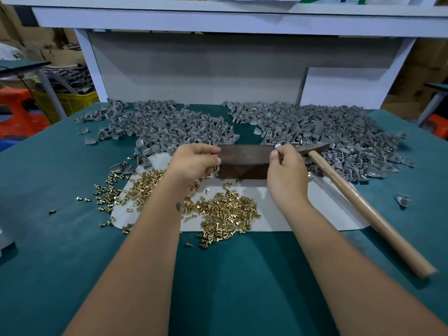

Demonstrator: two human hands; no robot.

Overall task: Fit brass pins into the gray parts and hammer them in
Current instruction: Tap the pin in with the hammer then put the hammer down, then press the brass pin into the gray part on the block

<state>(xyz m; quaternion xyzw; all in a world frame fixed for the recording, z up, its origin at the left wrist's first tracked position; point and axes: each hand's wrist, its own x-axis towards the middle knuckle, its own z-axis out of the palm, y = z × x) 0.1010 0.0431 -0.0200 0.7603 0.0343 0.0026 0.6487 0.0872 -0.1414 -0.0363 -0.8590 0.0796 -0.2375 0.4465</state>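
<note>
2 hands work at a dark metal block [244, 163] on a green bench: the left hand [194, 161] at its left end, fingers curled around brass pins, the right hand [286, 166] at its right end, pinching a gray part [278, 145]. More brass pins [225, 212] lie before the block, gray parts [315, 127] heaped behind, a hammer [358, 197] to its right.

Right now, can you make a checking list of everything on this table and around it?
Surface: green table with a white mat.
Job's things: brass pins heaped on the mat, gray parts piled behind, hammer lying at right, dark block.
Clutter: stray pins on the green.
Grips: left hand holds pins; right hand pinches a small part.
Cables: nothing seen.
Surroundings: yellow crate, white shelf.
</note>
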